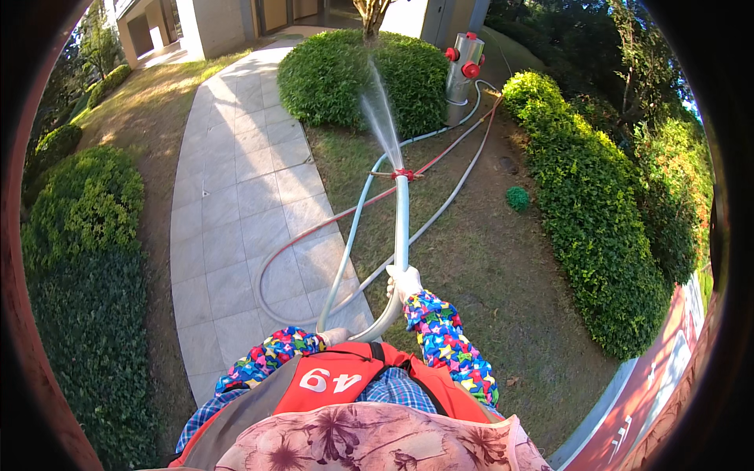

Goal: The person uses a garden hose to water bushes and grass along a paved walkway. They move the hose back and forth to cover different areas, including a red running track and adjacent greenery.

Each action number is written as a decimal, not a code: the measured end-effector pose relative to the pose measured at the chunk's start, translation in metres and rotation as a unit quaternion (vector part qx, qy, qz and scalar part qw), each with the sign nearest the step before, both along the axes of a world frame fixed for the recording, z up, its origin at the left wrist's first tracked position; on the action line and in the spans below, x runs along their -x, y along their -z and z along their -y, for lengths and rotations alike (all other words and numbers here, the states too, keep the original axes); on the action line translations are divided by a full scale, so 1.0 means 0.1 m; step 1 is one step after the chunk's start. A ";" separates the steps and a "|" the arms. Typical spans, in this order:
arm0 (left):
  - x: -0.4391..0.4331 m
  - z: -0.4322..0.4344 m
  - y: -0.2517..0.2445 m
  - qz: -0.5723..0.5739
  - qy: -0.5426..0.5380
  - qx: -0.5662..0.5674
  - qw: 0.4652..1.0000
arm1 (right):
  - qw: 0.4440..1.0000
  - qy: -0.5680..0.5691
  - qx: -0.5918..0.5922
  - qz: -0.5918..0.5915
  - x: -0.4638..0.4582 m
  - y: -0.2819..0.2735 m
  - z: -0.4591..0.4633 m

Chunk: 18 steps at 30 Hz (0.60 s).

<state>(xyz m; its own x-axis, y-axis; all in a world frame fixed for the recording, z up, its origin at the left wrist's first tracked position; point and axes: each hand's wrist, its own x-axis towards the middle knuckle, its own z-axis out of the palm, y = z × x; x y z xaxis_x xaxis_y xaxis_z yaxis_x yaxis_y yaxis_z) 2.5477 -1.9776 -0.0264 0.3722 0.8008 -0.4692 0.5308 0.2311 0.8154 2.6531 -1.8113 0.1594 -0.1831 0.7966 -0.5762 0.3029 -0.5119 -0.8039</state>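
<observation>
A pale blue garden hose (402, 221) points away from me, with my right hand (405, 284) in a whitish glove wrapped around it. Lower down, close to my waist, my left hand (334, 336) grips the same hose where it bends; the red vest partly hides this hand. Red binding (403, 175) and a thin stick are tied across the hose's mouth. From there a split water spray (383, 120) shoots forward towards a rounded green shrub (362, 79).
A stone-slab path (235, 206) runs along the left. Loops of red-and-grey hose (294, 238) cross the path and grass. Behind them stands a metal hydrant (462, 82) with red caps. A long hedge (583, 218) borders the right, near a green clump (518, 199).
</observation>
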 end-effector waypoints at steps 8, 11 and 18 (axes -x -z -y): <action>-0.04 0.05 0.05 -0.006 -0.004 -0.018 1.000 | 0.999 0.016 -0.035 -0.015 -0.03 -0.02 0.08; -0.06 0.06 0.09 -0.003 -0.002 -0.012 1.000 | 0.999 0.017 -0.037 -0.015 -0.04 -0.01 0.09; -0.16 0.12 0.17 0.024 -0.014 -0.021 0.999 | 1.000 0.012 -0.017 -0.021 -0.14 0.02 0.12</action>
